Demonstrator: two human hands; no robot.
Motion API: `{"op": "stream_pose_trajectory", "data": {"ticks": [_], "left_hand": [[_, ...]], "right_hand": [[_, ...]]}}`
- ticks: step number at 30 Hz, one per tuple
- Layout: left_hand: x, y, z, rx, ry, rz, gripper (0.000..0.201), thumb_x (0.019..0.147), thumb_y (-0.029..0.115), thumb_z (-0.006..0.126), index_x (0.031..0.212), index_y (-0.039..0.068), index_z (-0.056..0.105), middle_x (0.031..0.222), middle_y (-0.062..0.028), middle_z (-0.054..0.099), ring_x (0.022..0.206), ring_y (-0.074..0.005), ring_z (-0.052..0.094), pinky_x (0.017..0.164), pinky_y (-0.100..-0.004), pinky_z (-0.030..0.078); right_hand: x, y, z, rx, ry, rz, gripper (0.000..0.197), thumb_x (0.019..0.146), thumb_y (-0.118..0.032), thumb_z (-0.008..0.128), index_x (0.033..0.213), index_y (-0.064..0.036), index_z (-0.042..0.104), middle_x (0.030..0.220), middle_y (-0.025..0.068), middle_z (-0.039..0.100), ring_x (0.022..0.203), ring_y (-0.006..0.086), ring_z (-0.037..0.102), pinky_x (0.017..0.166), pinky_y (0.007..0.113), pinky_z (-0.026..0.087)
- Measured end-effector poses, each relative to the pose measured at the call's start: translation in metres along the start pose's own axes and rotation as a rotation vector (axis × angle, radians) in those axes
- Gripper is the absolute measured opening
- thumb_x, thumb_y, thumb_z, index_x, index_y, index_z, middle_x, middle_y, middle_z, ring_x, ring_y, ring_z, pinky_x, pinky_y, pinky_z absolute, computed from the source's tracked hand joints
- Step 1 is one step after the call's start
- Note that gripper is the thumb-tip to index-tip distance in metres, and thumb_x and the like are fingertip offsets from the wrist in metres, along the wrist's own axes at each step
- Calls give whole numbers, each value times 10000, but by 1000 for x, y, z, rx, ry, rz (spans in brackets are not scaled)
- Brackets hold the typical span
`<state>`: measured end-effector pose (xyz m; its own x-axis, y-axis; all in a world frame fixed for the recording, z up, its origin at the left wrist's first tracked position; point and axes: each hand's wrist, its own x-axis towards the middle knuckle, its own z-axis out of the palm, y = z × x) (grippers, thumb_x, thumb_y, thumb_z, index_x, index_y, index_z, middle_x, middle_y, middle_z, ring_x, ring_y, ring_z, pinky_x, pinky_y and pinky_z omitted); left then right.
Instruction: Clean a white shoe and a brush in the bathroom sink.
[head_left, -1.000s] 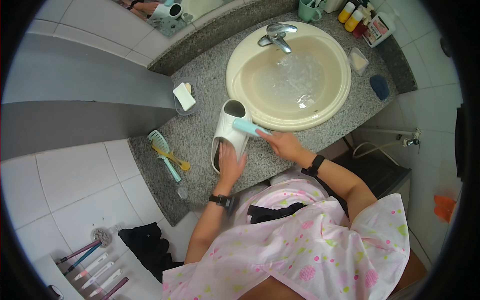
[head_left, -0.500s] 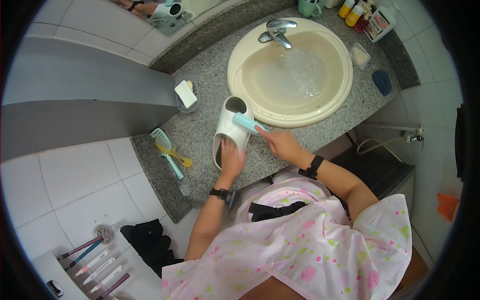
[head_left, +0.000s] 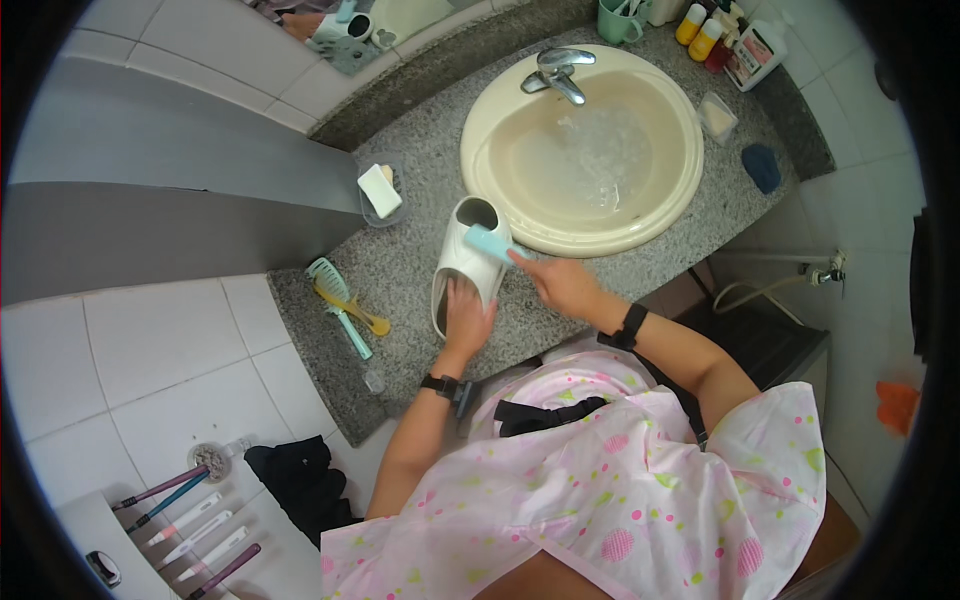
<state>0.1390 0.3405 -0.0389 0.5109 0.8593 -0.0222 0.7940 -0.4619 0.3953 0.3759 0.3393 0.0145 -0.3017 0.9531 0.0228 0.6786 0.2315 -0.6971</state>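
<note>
A white slipper (head_left: 460,258), smooth and open-toed, lies mid-frame on the speckled counter; the left hand (head_left: 467,318) grips it with fingers inside the foot opening. The right hand (head_left: 568,287) clasps a pale-blue brush (head_left: 490,243) that covers part of its upper. A grey panel (head_left: 150,225) fills the upper left. The cream basin (head_left: 490,180), just beside the toe, holds cloudy water; white soap (head_left: 380,190) sits upper left of the slipper.
</note>
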Motion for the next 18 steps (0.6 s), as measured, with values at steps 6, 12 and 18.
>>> {"op": "stream_pose_trajectory", "data": {"ticks": [6, 12, 18], "left_hand": [[0, -4, -4, 2, -72, 11, 566, 884, 253, 572, 1319, -84, 437, 1351, -278, 427, 1324, -442, 313, 1146, -537, 140], [2, -3, -6, 25, -121, 23, 581, 878, 263, 579, 1319, -86, 432, 1371, -271, 409, 1345, -423, 287, 1151, -529, 138], [1, -3, -7, -11, -117, 42, 597, 868, 257, 594, 1332, -79, 423, 1403, -257, 377, 1358, -413, 268, 1150, -531, 135]], "right_hand": [[23, -3, -7, -43, 104, 78, 489, 824, -97, 555, 1311, -146, 545, 655, 182, 609, 585, 374, 604, 574, 471, 479], [32, -10, -18, -90, -19, 37, 458, 836, -118, 542, 1293, -140, 561, 679, 202, 621, 591, 370, 610, 579, 475, 485], [31, -33, -25, -83, -111, 12, 425, 838, -116, 536, 1258, -135, 594, 695, 205, 629, 624, 369, 627, 600, 475, 494]]}}
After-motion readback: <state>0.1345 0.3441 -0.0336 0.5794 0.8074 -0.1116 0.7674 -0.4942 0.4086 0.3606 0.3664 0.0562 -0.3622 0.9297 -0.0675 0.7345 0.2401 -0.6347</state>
